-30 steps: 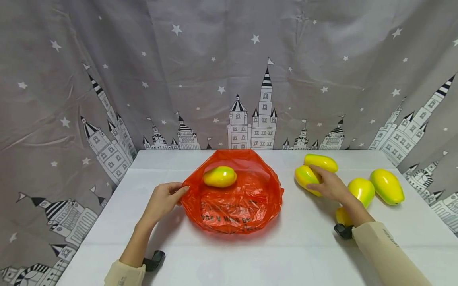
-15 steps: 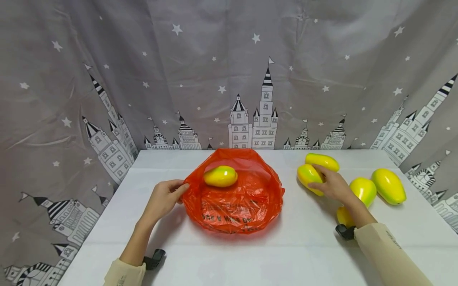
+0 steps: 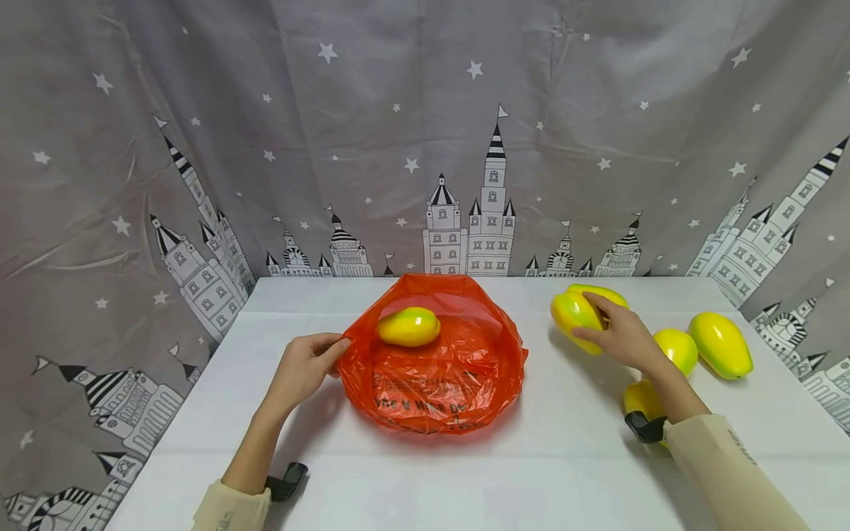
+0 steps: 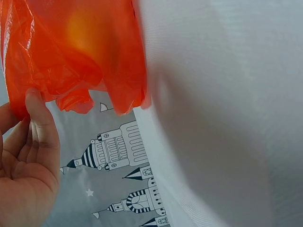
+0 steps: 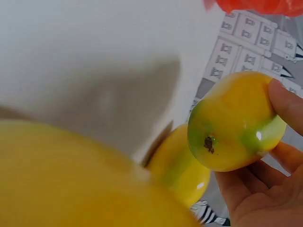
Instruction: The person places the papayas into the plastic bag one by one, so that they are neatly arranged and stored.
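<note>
Only R-wrist view shows brown spot (image 5: 209,144) on yel. fruit (image 5: 236,113); R hand (image 3: 626,335) grips it, L hand (image 3: 305,371) pinches red bag (image 3: 432,380).

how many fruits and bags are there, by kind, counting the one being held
Red plastic bag: 1
Yellow-green fruits: 6, including the bagged fruit and the held fruit
Total: 7
</note>
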